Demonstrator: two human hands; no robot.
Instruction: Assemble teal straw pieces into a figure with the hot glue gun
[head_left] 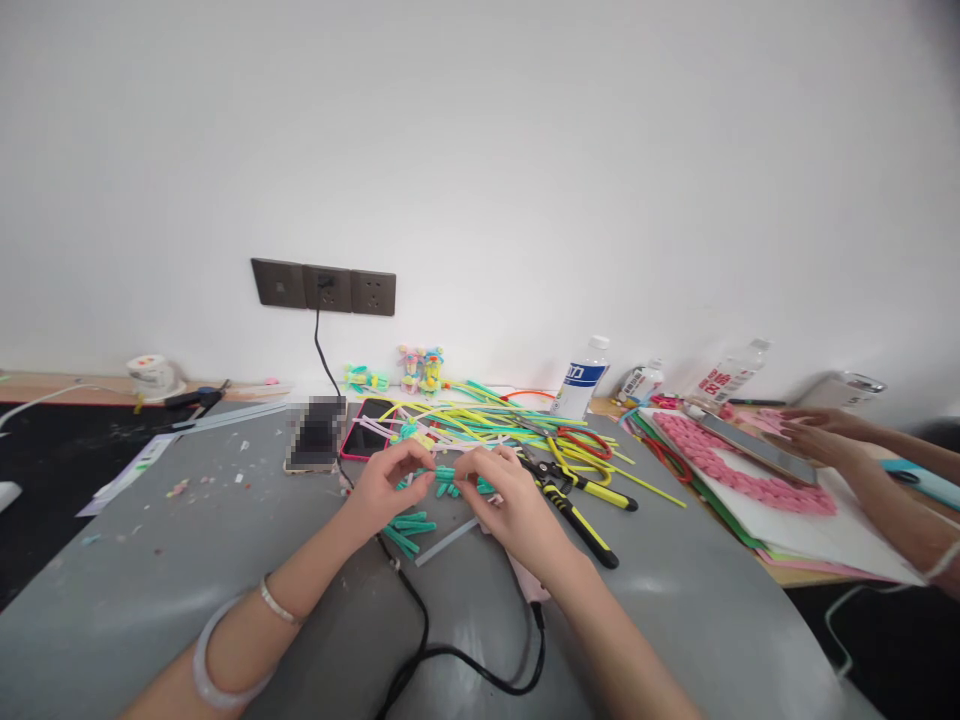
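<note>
**Two-Hand Grip: Fuzzy Piece**

Your left hand (386, 485) and right hand (514, 500) pinch the teal fuzzy piece (445, 474) between them, above the grey work surface (675, 600). Expect it to be light, soft and non-slip, probably with a bendable core. Grip lightly at both sides; firm pressure may flatten the pile.

The surface (675, 620) is grey and the wall (480, 180) is white. The fuzzy bunch (445, 475) is blue-green. Going round from it, the short sticks (409, 530) at 7 o'clock are blue-green too. The phone (367, 432) at 10 has a pink edge, and the bottle label (583, 375) at 2 is blue and white. The braided mat (712, 455) at 3 is pink. The pliers' handles (581, 525) at 4 have yellow and black parts.
</note>
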